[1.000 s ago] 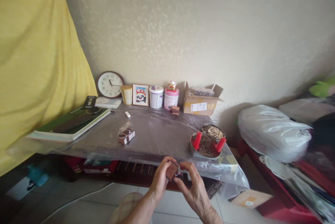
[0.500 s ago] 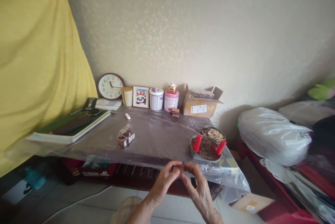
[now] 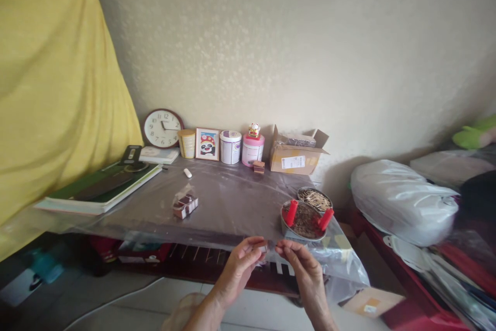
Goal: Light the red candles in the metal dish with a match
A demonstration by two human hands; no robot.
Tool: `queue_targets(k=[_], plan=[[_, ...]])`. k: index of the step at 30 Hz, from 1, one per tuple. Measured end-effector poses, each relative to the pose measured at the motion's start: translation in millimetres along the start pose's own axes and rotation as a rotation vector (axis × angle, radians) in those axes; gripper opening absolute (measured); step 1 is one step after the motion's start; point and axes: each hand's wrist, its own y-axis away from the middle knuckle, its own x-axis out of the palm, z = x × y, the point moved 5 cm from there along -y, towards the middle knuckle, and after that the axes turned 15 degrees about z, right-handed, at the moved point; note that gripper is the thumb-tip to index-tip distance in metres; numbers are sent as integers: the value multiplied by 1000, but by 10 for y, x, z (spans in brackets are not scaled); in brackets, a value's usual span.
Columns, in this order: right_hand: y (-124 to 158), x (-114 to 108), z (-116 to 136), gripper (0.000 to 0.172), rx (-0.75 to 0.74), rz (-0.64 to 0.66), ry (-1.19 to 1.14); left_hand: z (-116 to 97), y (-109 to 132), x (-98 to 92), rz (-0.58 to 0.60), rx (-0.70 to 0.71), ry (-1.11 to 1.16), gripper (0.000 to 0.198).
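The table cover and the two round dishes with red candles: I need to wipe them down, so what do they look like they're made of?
The table cover looks like thin clear plastic sheet: glossy, wrinkled, the dark top showing through, its edge hanging loose. The dish with the candles and the dish behind it look like metal, likely steel or tin, judging by their thin, shiny grey rims. The candles look like matte red wax.

Table middle (image 3: 232, 202) open; candle dish (image 3: 304, 220) blocks right, wrapped boxes (image 3: 185, 204) left.
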Motion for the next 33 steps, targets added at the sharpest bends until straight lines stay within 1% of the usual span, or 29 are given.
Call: queue_targets(k=[2, 5, 8, 10, 13, 16, 18, 21, 23, 25, 27, 30, 33], plan=[[4, -2, 1, 16, -65, -6, 104, 9, -5, -1, 16, -5, 11, 21], [21, 23, 57, 8, -224, 19, 330, 1, -7, 13, 31, 1, 6, 21], [55, 80, 132, 10, -383, 61, 531, -2, -4, 30, 18, 4, -6, 20], [79, 126, 164, 12, -435, 89, 646, 12, -2, 38, -2, -6, -4, 18], [111, 178, 183, 14, -444, 102, 774, 29, -3, 54, -20, -15, -3, 16], [131, 187, 197, 12, -445, 81, 819, 20, -6, 64, -18, -5, -19, 15], [132, 162, 220, 9, -455, 36, 831, 11, -9, 61, -19, -3, -23, 16], [117, 99, 269, 8, -462, -67, 864, 9, -14, 50, -26, 4, -22, 15], [113, 87, 296, 9, -485, -106, 899, 28, -15, 44, -36, -1, -26, 14], [118, 118, 306, 10, -530, -90, 937, 59, -15, 43, -41, -12, -34, 14], [131, 171, 294, 13, -569, -38, 973, 88, -14, 46, -43, -19, -43, 14], [144, 220, 265, 15, -569, 21, 1003, 106, -12, 50, -42, -21, -54, 14], [147, 232, 264, 14, -567, 50, 1003, 100, -15, 55, -32, -16, -48, 14]])
